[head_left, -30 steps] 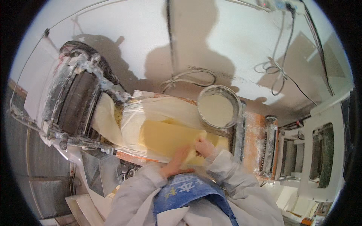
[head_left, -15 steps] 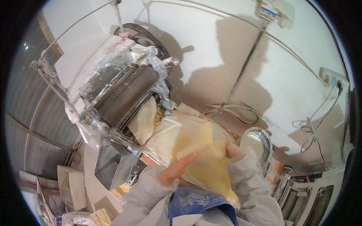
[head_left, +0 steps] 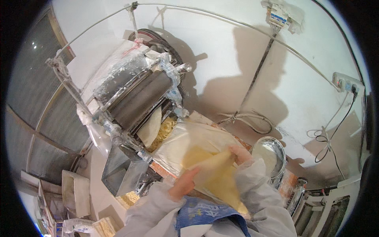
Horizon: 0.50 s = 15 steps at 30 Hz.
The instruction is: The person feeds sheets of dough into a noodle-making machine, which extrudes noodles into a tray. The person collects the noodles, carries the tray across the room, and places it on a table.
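I see the yellow sheet (head_left: 221,172) just below the frame's centre, lying between my hands, over the surface (head_left: 159,170), its long axis slanting from upper left to lower right. My right hand (head_left: 241,154) is closed on its upper edge. My left hand (head_left: 184,184), fingers loosely bent, meets its left edge; blur means I can't tell whether it grips. Both hands are about equally near.

Thin sheet (head_left: 219,170): soft yellow, quite plain
Wrap under it (head_left: 193,136): cream, rather pale
Apron (head_left: 209,215): blue, with print in lighter colour
Sleeves (head_left: 152,207): greyish white
Roller (head_left: 140,100): dark brownish grey
Machine cover (head_left: 122,75): grey, spotted with white
Bench edge (head_left: 161,170): orange, with whitish smears
Bucket (head_left: 281,158): grey rim, off-white inside
Wall (head_left: 189,31): white
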Each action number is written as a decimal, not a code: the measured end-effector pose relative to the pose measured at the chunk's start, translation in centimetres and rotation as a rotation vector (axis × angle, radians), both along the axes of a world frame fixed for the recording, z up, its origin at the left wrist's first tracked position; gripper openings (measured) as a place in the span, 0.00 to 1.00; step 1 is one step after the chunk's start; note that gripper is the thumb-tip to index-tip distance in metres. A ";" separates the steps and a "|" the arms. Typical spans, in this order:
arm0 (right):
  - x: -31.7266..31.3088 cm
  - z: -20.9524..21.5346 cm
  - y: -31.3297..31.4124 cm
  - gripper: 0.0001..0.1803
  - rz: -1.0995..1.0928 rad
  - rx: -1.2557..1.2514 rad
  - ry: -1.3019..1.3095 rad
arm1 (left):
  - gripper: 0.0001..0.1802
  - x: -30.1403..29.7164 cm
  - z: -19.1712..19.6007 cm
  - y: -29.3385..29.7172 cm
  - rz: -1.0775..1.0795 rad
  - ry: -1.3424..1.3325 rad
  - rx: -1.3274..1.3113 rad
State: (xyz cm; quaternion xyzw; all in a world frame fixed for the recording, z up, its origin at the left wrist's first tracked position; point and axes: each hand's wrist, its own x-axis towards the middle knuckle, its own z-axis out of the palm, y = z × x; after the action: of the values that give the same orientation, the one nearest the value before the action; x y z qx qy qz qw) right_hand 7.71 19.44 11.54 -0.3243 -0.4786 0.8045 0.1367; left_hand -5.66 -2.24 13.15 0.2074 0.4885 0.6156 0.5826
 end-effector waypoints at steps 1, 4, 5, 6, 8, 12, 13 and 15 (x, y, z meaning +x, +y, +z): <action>0.3 0.3 0.0 0.15 0.005 -0.059 -0.019 | 0.24 0.3 0.1 -0.1 0.020 0.083 -0.114; -0.1 1.0 0.3 0.16 0.112 -0.171 0.130 | 0.23 1.0 0.9 0.0 0.156 0.021 -0.240; -0.6 0.9 0.4 0.16 0.122 -0.189 0.136 | 0.23 1.1 1.2 0.1 0.194 0.021 -0.166; -1.2 0.8 0.4 0.16 0.120 -0.197 0.128 | 0.23 1.1 1.5 0.2 0.231 0.023 -0.091; -2.7 0.2 0.5 0.16 0.102 -0.201 0.092 | 0.22 0.9 1.9 0.2 0.281 0.004 -0.045; -6.2 -0.1 0.4 0.16 0.062 -0.201 0.008 | 0.22 -0.8 2.2 -0.2 0.384 -0.037 -0.093; -7.4 0.0 0.4 0.16 0.054 -0.201 -0.004 | 0.22 -1.4 2.1 -0.2 0.409 -0.036 -0.062; -9.8 0.4 0.3 0.16 0.036 -0.183 -0.017 | 0.21 -2.8 1.9 -0.2 0.497 -0.044 -0.039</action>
State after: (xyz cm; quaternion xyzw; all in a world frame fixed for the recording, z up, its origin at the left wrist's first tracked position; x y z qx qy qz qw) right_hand -2.05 19.74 11.90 -0.3337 -0.4098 0.8444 0.0876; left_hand -8.50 -2.41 15.09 0.0559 0.5235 0.7348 0.4277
